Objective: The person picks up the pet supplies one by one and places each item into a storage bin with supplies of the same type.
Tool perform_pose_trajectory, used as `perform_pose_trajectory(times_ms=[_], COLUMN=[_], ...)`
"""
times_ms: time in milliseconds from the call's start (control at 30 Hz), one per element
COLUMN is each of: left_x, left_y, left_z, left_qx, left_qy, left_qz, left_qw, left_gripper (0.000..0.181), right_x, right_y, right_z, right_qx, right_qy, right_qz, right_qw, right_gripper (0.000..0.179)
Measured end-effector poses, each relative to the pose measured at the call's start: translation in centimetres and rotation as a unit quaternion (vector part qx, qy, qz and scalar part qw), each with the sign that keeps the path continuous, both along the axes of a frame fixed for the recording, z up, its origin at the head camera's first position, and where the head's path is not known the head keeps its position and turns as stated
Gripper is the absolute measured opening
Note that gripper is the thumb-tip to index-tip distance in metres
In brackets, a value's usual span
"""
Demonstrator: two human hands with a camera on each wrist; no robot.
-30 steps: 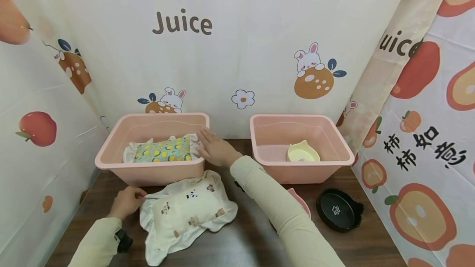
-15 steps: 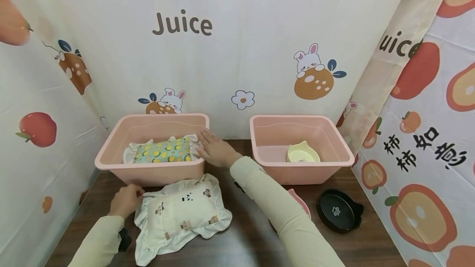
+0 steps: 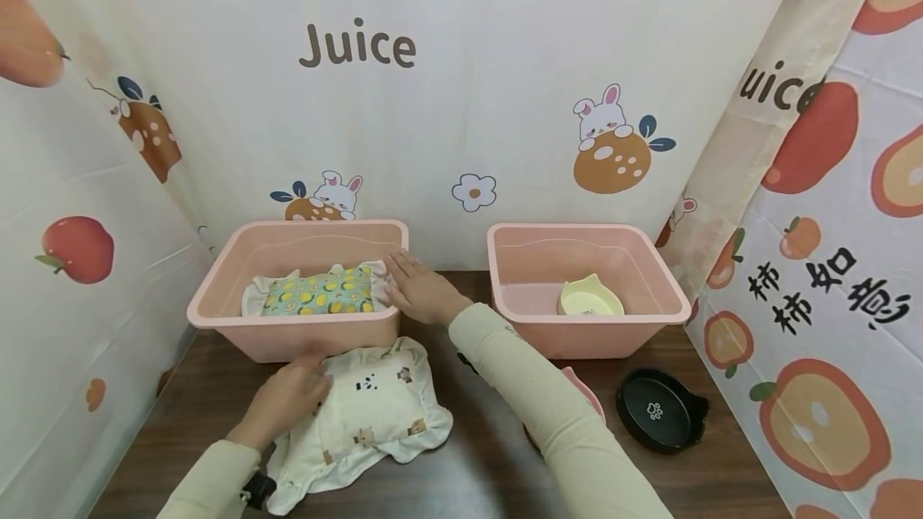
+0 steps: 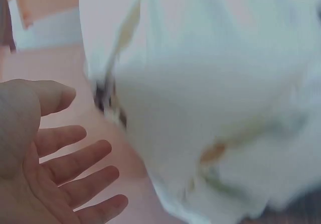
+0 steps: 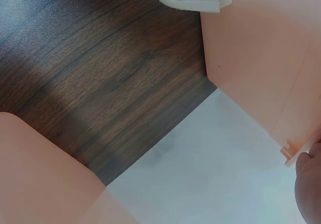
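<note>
A small cream pillow [image 3: 378,407] with a ruffled edge and little bear prints lies on the table in front of the left pink tub [image 3: 288,343]. Over its upper left part is my left hand [image 3: 283,400]; in the left wrist view the fingers [image 4: 80,163] are spread and fairly straight, beside the blurred pillow [image 4: 200,83]. My right hand [image 3: 425,292] rests at the right rim of that tub with its fingers straight. Inside the tub lies another ruffled pillow [image 3: 317,295], green with a lemon print. Only a bit of the right hand [image 5: 308,184] shows in the right wrist view.
A second pink tub [image 3: 587,339] at the right holds a pale yellow cat-eared bowl [image 3: 590,297]. A black bowl [image 3: 659,411] with a paw print stands before it. The right sleeve partly hides a pink item [image 3: 586,392]. Printed curtains surround the dark wooden table [image 3: 469,471].
The cream pillow has shifted slightly left and the left hand has let go of its left corner. That hand has moved right, over the pillow. The right hand stays at the tub rim.
</note>
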State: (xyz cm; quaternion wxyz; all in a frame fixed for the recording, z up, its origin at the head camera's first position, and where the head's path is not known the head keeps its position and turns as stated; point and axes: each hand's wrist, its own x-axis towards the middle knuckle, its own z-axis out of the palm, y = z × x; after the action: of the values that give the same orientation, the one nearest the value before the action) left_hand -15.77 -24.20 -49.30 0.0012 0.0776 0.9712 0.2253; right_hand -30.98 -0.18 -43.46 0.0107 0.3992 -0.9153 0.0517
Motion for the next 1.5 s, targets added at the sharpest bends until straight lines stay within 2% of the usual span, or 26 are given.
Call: perform_pose_trajectory(times_ms=[200,367,500,733,900,1067,1200,1300,1500], left_x=[0.9,1.8,2.2,2.4,2.2,1.5,1.2,1.2,0.9], left_y=[2.6,4.0,4.6,4.8,4.7,4.5,4.4,4.3,4.4], left_z=[-1.2,-2.5,-3.1,-3.5,-3.5,-3.5,-3.0,-2.8,-3.2], left_qx=[-0.004,-0.019,-0.048,-0.073,-0.076,-0.066,-0.066,-0.069,-0.086], left_qy=[0.060,0.078,0.064,0.042,0.029,-0.014,-0.041,-0.038,-0.010], left_qz=[-0.045,-0.061,-0.061,-0.064,-0.072,-0.081,-0.093,-0.097,-0.094], left_qw=[0.9972,0.9949,0.9949,0.9944,0.9941,0.9944,0.9926,0.9922,0.9918], left_gripper=[0.047,0.053,0.064,0.082,0.089,0.098,0.103,0.101,0.091], right_x=[0.0,0.0,0.1,0.2,0.0,0.0,0.1,0.2,0.3], right_y=[0.0,0.0,0.0,0.0,0.0,0.1,0.1,0.0,0.1], right_z=[0.0,0.0,0.1,0.1,-0.1,-0.3,-0.1,-0.1,0.0], right_qx=[-0.004,-0.003,-0.005,-0.006,-0.013,-0.014,-0.014,-0.013,-0.016], right_qy=[0.001,-0.002,-0.005,-0.011,-0.008,-0.009,-0.011,-0.006,-0.004], right_qz=[0.004,0.001,-0.002,-0.009,-0.008,-0.011,-0.013,-0.009,-0.004], right_qw=[1.0000,1.0000,1.0000,0.9999,0.9999,0.9998,0.9998,0.9999,0.9999], right_gripper=[0.062,0.062,0.062,0.062,0.062,0.062,0.062,0.061,0.061])
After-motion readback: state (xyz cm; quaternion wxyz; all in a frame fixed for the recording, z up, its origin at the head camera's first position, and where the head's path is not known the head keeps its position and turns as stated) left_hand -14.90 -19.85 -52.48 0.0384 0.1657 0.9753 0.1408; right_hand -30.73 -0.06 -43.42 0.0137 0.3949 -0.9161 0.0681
